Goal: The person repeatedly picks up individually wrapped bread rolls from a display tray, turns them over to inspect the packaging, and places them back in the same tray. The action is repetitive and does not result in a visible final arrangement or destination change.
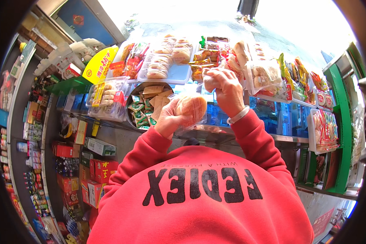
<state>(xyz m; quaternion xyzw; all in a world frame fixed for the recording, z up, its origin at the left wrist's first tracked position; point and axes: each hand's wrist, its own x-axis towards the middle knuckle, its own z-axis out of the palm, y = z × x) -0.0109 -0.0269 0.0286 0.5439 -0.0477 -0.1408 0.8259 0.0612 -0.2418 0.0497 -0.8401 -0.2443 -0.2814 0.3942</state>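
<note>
A round, golden-brown bread bun [193, 106] in clear plastic wrapping sits in my left hand [169, 120], whose fingers are closed around its left side. Just up and to the right, my right hand [227, 87] is closed, with the fingers bent together; whatever they pinch is hidden. A pale bangle [238, 114] circles the right wrist. Beyond the bun lies a white tray [171, 77] with several wrapped buns. Left of my left hand stands a round metal tin [130, 99] holding green packets and brown paper-like pieces.
Packaged red snacks [136, 57] and a yellow sign [101, 64] are at the far left, above stacked clear boxes [107, 99]. Snack bags [300, 75] fill trays on the right, near a green shelf frame [342, 134]. Red boxes [96, 173] and stocked shelves line my left side.
</note>
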